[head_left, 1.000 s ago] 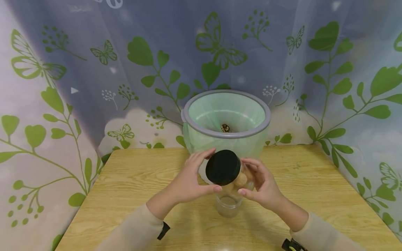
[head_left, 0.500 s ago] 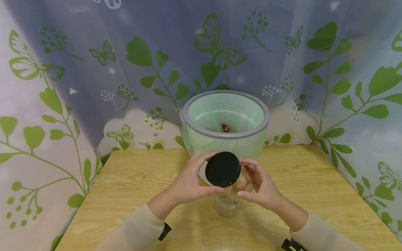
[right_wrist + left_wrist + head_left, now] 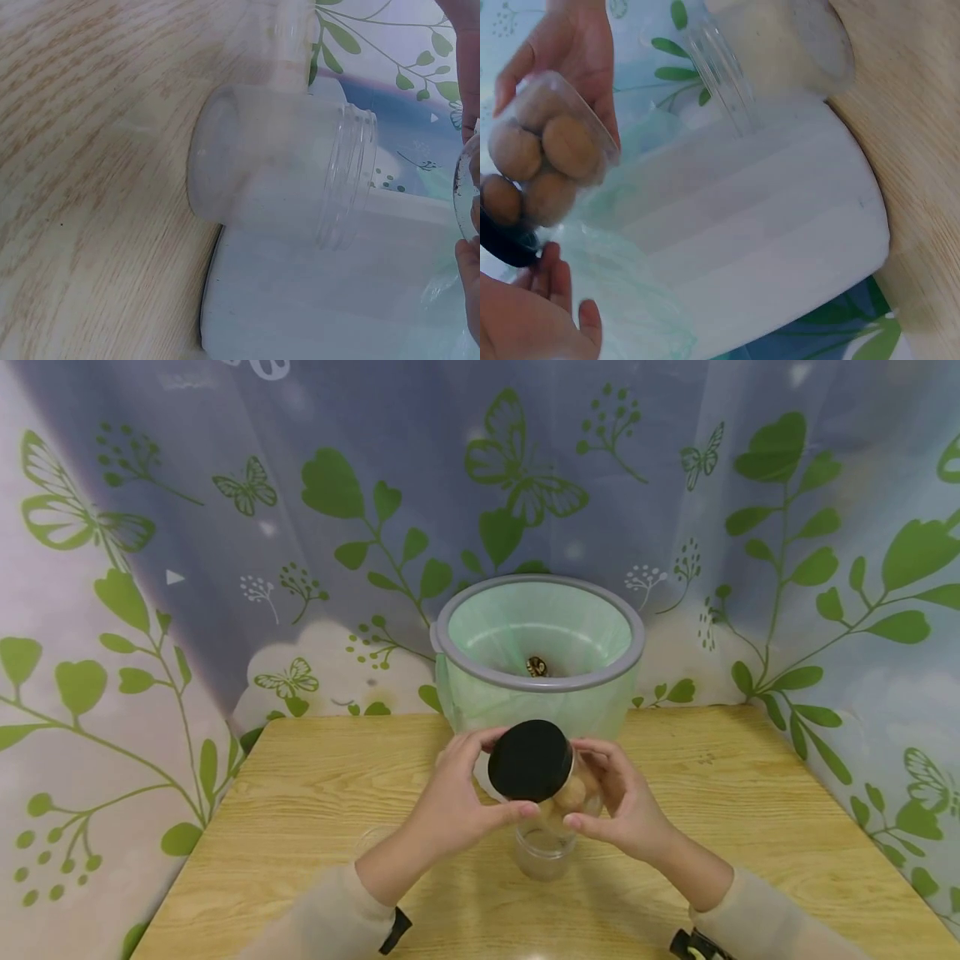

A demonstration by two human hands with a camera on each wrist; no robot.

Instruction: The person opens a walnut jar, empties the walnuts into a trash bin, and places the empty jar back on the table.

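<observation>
Above the table my two hands hold a clear jar point(image 3: 576, 795) of brown round pieces point(image 3: 570, 145), tilted, its black lid point(image 3: 528, 760) on top. My left hand point(image 3: 450, 797) grips the lid from the left, thumb in front and fingers behind. On the other side my right hand point(image 3: 628, 797) holds the jar's clear body between thumb and fingers. Directly beneath stands an open clear jar point(image 3: 545, 857) with a threaded neck, seen larger in the right wrist view. Whether the lid is loose on its thread cannot be seen.
Behind the hands stands a bin with a grey rim point(image 3: 540, 682) and a pale green liner; something dark and gold point(image 3: 537, 666) lies inside. A faint clear round rim point(image 3: 372, 835) shows beside the left forearm. A patterned curtain point(image 3: 420, 460) encloses the wooden table point(image 3: 322, 777).
The held jar has shifted slightly left, staying over the open jar. My left hand has moved a little on the lid, and my right hand has barely moved.
</observation>
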